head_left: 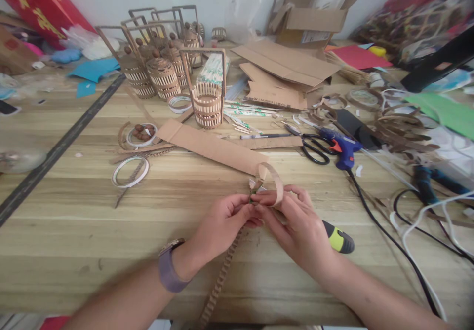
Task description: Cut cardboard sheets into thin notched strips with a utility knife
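Both hands meet low over the table, fingertips together. My left hand point(227, 221), with a watch on the wrist, is closed in a pinch on a narrow cardboard strip point(221, 278). Its ridged length trails down from the fingers toward the table's front edge. My right hand point(299, 224) pinches at the same spot, where a curled loop of cardboard point(277, 179) rises above the fingers. Whether loop and trailing length are one piece is hidden by the fingers. Some small green bit shows between the hands. A black and lime-green tool handle point(340, 239) sticks out beside my right hand.
A flat cardboard piece point(215, 145) lies just beyond the hands. Behind it stands a small stick basket point(207, 105), with several lidded ones point(163, 78) farther back. Scissors point(314, 150), a blue glue gun point(344, 147) and its cord lie right. Tape rolls point(130, 172) lie left.
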The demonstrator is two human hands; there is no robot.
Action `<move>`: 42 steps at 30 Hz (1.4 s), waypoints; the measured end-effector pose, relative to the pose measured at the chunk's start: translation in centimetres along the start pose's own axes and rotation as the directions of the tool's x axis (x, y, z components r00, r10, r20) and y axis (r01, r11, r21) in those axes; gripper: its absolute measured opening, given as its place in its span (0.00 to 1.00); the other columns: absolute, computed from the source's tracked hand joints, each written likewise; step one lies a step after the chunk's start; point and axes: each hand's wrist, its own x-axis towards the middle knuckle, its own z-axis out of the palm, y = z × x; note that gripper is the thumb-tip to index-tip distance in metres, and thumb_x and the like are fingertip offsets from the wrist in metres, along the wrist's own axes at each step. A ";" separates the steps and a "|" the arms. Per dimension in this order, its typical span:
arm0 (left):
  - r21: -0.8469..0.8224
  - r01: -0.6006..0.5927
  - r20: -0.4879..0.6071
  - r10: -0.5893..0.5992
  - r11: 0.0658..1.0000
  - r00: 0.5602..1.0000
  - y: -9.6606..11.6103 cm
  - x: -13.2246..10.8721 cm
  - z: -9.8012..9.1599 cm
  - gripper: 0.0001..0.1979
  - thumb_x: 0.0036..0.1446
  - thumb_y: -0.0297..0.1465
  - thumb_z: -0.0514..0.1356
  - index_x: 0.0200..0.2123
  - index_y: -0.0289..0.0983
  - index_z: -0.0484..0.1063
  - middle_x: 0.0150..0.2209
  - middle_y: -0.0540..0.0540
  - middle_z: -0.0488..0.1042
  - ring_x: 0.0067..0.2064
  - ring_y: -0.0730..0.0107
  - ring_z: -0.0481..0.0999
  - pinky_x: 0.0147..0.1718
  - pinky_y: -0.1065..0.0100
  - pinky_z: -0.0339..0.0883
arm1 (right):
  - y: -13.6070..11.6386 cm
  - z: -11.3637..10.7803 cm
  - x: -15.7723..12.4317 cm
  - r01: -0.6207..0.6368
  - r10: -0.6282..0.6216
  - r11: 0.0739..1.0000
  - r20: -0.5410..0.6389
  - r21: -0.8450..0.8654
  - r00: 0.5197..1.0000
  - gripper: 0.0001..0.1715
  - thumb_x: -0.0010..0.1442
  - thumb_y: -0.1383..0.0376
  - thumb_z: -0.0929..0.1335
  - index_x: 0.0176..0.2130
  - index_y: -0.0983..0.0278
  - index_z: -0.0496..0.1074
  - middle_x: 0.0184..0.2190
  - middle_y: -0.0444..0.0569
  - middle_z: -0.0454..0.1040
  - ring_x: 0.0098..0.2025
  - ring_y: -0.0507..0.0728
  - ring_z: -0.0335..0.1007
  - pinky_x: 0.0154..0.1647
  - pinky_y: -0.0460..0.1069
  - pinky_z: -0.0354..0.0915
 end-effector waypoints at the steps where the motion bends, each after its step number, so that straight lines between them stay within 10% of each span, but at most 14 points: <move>1: 0.002 0.001 0.007 -0.001 1.000 1.000 0.0 0.0 0.0 0.21 0.57 0.47 0.64 0.43 0.36 0.79 0.39 0.44 0.80 0.41 0.62 0.78 0.43 0.63 0.71 | 0.0 -0.1 0.0 -0.024 0.024 1.000 0.005 0.001 1.000 0.06 0.66 0.69 0.65 0.40 0.57 0.68 0.34 0.44 0.81 0.36 0.56 0.77 0.44 0.55 0.67; 27: 0.051 -0.040 0.036 0.038 0.998 0.999 0.0 -0.2 -0.1 0.23 0.58 0.48 0.62 0.42 0.33 0.76 0.37 0.43 0.81 0.37 0.65 0.78 0.39 0.67 0.72 | 0.1 -0.2 -0.1 -0.152 0.151 0.987 0.033 0.043 0.988 0.04 0.65 0.67 0.65 0.39 0.59 0.70 0.34 0.45 0.81 0.38 0.57 0.75 0.40 0.52 0.68; 37: 0.009 0.005 0.066 -0.006 1.000 0.998 -0.1 -0.4 0.0 0.24 0.56 0.49 0.64 0.43 0.33 0.73 0.35 0.43 0.81 0.34 0.68 0.79 0.34 0.69 0.72 | 2.4 -1.7 2.0 -0.525 0.637 0.713 -0.116 0.465 0.763 0.05 0.63 0.62 0.65 0.36 0.58 0.71 0.31 0.46 0.79 0.34 0.57 0.75 0.37 0.52 0.69; 42: -0.054 0.010 0.041 -0.008 0.999 0.999 -0.5 -0.2 -0.1 0.23 0.54 0.49 0.66 0.40 0.34 0.72 0.33 0.43 0.81 0.31 0.71 0.79 0.32 0.70 0.72 | 3.0 -1.4 1.8 -0.436 0.561 0.747 -0.123 0.502 0.819 0.02 0.60 0.65 0.67 0.36 0.58 0.69 0.35 0.47 0.78 0.41 0.58 0.75 0.46 0.55 0.68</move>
